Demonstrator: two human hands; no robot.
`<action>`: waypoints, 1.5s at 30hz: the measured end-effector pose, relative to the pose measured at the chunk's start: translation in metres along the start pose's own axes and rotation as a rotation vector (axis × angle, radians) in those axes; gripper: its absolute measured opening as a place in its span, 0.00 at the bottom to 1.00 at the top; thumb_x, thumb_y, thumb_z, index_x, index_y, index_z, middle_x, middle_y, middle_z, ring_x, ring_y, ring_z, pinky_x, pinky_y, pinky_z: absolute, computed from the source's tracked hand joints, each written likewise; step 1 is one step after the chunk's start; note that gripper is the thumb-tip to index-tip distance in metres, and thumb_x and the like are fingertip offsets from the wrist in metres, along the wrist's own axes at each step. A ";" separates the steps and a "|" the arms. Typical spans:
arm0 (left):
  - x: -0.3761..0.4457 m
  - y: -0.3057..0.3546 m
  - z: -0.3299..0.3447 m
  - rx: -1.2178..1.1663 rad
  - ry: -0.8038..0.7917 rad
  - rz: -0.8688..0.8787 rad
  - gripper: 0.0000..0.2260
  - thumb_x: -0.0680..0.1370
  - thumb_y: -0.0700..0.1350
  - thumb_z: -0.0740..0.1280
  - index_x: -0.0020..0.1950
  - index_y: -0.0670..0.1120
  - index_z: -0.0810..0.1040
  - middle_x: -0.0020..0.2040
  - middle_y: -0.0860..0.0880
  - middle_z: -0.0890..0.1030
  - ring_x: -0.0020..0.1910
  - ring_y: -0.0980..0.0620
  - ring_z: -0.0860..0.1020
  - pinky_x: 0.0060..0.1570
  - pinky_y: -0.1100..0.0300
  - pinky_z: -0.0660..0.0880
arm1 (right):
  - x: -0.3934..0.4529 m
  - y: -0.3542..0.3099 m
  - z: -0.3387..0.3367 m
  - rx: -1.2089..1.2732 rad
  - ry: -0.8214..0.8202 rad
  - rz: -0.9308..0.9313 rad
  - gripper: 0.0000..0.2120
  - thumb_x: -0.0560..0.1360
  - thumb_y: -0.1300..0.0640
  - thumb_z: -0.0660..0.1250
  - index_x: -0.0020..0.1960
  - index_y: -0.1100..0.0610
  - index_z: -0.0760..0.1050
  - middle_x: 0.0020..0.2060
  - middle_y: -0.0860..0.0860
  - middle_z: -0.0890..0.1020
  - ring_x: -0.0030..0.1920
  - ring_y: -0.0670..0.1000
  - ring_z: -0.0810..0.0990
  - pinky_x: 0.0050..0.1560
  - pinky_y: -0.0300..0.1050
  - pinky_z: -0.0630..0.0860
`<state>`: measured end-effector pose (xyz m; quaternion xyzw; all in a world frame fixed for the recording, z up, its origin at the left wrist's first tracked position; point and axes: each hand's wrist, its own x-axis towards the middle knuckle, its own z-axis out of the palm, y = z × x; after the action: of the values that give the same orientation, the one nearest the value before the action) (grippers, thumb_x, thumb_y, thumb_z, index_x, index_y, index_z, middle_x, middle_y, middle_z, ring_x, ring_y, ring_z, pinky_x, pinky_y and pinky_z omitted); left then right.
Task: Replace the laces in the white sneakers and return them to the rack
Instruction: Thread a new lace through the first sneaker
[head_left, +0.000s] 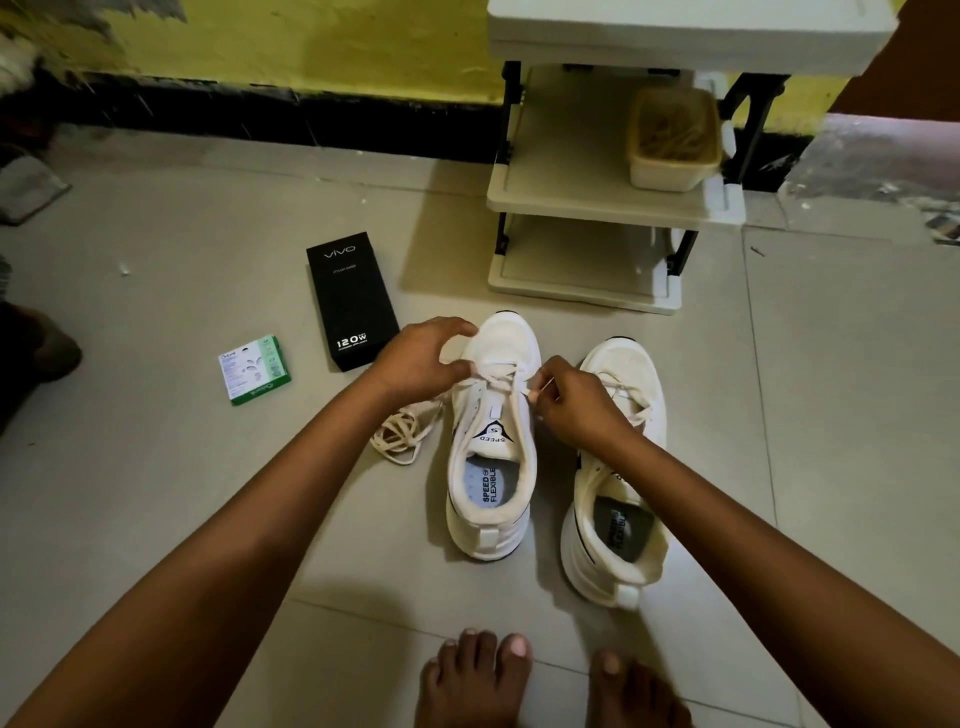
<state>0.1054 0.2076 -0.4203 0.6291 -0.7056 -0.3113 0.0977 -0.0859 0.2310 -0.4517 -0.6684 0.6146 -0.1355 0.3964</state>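
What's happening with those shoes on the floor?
A person is lacing the left-hand white sneaker. The left hand and right hand each pinch its cream lace near the toe. The other white sneaker stands beside it, a loose cream lace bundle lies left, and the white shoe rack waits behind.

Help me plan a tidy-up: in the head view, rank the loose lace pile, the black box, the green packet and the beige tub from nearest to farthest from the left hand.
From the left hand:
1. Loose lace pile, just below it.
2. Black box, beside it.
3. Green packet, farther left.
4. Beige tub, on the rack shelf.
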 end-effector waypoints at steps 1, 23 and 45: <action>-0.001 0.001 -0.001 -0.083 -0.079 0.007 0.24 0.74 0.45 0.71 0.69 0.48 0.70 0.70 0.49 0.70 0.68 0.49 0.68 0.63 0.60 0.64 | 0.000 -0.001 0.000 0.012 -0.017 0.024 0.06 0.77 0.59 0.63 0.52 0.60 0.73 0.42 0.54 0.79 0.45 0.55 0.78 0.40 0.41 0.67; 0.010 -0.010 0.039 0.160 -0.309 0.004 0.38 0.71 0.59 0.70 0.76 0.50 0.59 0.75 0.49 0.62 0.73 0.48 0.62 0.71 0.53 0.61 | -0.007 -0.010 0.002 -0.110 -0.051 0.082 0.16 0.79 0.53 0.59 0.62 0.62 0.66 0.55 0.60 0.78 0.53 0.60 0.76 0.50 0.48 0.72; 0.005 -0.008 0.038 0.116 -0.310 0.016 0.36 0.73 0.57 0.70 0.76 0.51 0.58 0.76 0.52 0.59 0.74 0.51 0.60 0.69 0.59 0.58 | -0.007 -0.009 -0.006 -0.209 -0.043 -0.009 0.12 0.80 0.54 0.59 0.55 0.63 0.72 0.49 0.60 0.79 0.50 0.60 0.77 0.40 0.43 0.64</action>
<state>0.0912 0.2150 -0.4563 0.5724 -0.7340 -0.3627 -0.0462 -0.0854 0.2348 -0.4396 -0.7118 0.6136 -0.0579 0.3369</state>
